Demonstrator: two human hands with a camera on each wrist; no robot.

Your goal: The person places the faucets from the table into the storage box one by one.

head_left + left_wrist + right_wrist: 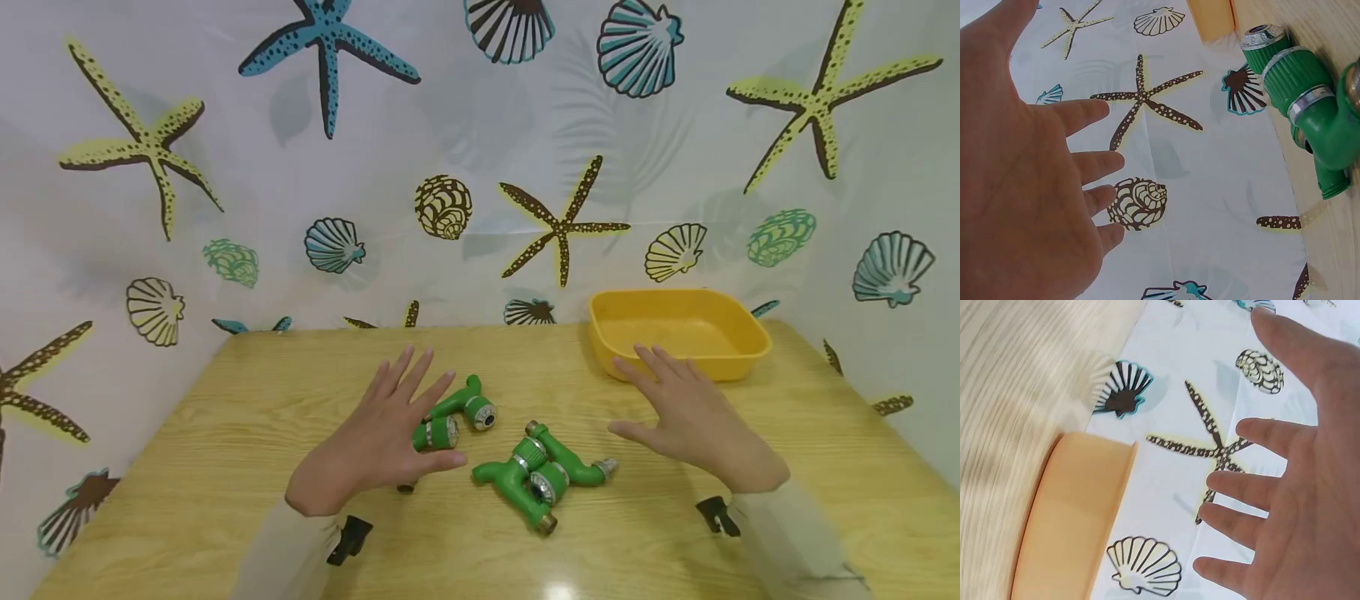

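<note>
Hands flat above green hose fittings on tabletop (pixel 225 433).
Left hand (pixel 378 437) and right hand (pixel 693 417) hover with fingers spread, holding nothing; the left fitting (pixel 457 412) lies just beside the left hand, the centre fitting (pixel 540 471) between both (yellow tray (pixel 678 329) behind). Best grasped by the green body.
</note>
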